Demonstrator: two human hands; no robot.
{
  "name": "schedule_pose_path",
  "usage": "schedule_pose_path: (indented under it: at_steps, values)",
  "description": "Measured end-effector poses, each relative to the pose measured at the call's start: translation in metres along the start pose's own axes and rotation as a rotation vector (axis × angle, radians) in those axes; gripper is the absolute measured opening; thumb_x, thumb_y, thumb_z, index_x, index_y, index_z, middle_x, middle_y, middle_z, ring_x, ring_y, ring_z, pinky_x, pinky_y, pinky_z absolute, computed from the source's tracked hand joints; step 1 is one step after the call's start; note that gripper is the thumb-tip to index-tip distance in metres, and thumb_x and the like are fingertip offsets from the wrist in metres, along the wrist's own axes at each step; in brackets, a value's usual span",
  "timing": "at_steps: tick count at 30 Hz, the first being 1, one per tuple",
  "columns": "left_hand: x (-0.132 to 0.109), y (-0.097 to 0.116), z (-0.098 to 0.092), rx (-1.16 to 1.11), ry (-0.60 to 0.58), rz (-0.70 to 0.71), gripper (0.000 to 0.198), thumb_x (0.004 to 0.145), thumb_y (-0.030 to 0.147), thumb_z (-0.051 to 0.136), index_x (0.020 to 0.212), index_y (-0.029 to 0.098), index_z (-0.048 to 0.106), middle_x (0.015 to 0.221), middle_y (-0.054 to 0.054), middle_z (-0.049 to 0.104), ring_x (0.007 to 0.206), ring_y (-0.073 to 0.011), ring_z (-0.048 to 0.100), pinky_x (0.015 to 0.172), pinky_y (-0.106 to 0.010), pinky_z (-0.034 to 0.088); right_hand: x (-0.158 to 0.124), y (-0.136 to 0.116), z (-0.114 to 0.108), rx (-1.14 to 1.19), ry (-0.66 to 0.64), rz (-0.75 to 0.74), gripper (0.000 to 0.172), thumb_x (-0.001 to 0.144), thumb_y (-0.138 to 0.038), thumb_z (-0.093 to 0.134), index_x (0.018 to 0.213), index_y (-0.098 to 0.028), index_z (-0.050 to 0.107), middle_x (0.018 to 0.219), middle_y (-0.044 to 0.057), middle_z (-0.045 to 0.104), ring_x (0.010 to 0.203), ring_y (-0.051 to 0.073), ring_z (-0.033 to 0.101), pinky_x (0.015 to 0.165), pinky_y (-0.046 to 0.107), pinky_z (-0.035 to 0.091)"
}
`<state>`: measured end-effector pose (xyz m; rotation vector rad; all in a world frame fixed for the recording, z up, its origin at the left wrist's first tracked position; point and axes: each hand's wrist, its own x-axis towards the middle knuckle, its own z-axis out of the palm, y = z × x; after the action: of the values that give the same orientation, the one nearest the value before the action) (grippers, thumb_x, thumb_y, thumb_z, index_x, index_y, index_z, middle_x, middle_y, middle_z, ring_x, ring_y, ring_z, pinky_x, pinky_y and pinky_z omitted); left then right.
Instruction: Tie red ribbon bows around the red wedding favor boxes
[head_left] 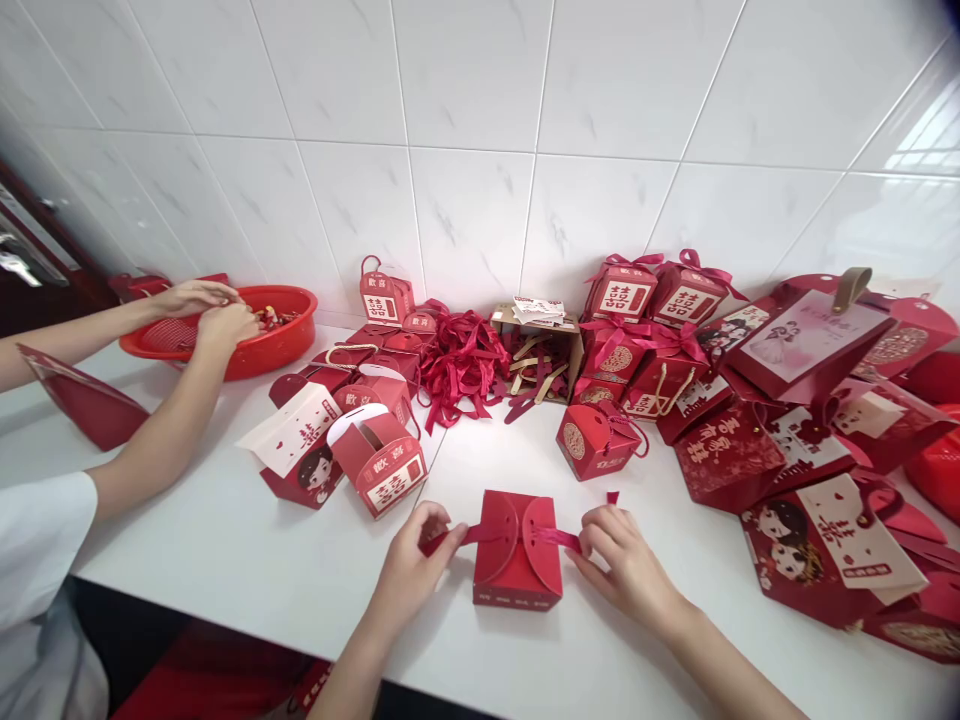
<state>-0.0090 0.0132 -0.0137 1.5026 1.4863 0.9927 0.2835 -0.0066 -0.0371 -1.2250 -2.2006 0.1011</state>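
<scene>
A small red gift box point(517, 585) stands on the white table in front of me, its two rounded top flaps folded inward. A dark pink ribbon point(555, 537) passes through the holes in the flaps and sticks out on both sides. My left hand point(412, 565) pinches the ribbon's left end beside the box. On the other side, my right hand point(626, 560) is closed on the right end, and a short tip of ribbon pokes up above its fingers. Both hands are just off the box's sides.
A heap of loose ribbons point(465, 360) lies by the wall next to a cardboard carton point(574, 360) of strips. Red gift boxes point(386, 470) stand left and right, with larger ones point(832, 540) piled far right. At left, a co-worker's hands point(225, 325) are over a red basket point(289, 345).
</scene>
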Motion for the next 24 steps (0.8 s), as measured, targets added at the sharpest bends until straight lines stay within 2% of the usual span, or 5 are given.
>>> schedule_pose_path:
  at_steps: [3,8,14,19,24]
  values:
    - [-0.019,-0.005,-0.008,0.145,0.255,0.059,0.031,0.084,0.05,0.053,0.07,0.022,0.055,0.079,-0.004,0.06,0.084,-0.0231,0.058,0.079,-0.031,0.044,-0.02,-0.014,-0.005,0.135,0.069,0.263,0.023,0.084,-0.036,0.065,0.077,-0.023,0.048,0.086,0.006,0.058,0.076,0.022,0.055,0.066,0.034,0.045]
    - [-0.044,-0.002,-0.001,0.241,-0.122,-0.104,0.045,0.091,0.052,0.041,0.065,0.024,0.063,0.06,-0.005,0.063,0.062,-0.0242,0.059,0.061,-0.031,0.041,-0.031,-0.05,0.002,0.609,-0.168,0.578,0.041,0.095,-0.051,0.041,0.072,-0.022,0.06,0.07,0.004,0.055,0.063,0.02,0.052,0.06,0.033,0.043]
    - [-0.034,0.005,0.019,-0.187,0.017,-0.242,0.039,0.084,0.058,0.054,0.091,0.023,0.069,0.08,-0.006,0.068,0.081,-0.025,0.064,0.07,-0.032,0.046,-0.008,-0.06,0.026,1.496,0.157,1.109,0.039,0.084,-0.059,0.058,0.093,-0.022,0.07,0.081,0.005,0.061,0.055,0.013,0.045,0.047,0.027,0.038]
    - [-0.018,0.014,0.02,-0.982,0.159,-0.408,0.034,0.078,0.043,0.07,0.104,0.021,0.068,0.09,-0.005,0.067,0.079,-0.0172,0.064,0.068,-0.029,0.053,0.001,-0.041,0.028,1.683,0.46,1.073,0.021,0.077,-0.046,0.073,0.081,-0.025,0.071,0.079,0.003,0.061,0.059,0.013,0.052,0.049,0.027,0.048]
    - [-0.011,0.026,0.008,-1.078,0.373,-0.365,0.028,0.077,0.033,0.072,0.103,0.023,0.07,0.097,-0.002,0.067,0.076,-0.0116,0.061,0.062,-0.023,0.052,0.0,-0.037,0.01,1.527,0.606,1.016,0.019,0.086,-0.043,0.064,0.094,-0.028,0.072,0.078,0.002,0.06,0.067,0.015,0.057,0.06,0.03,0.056]
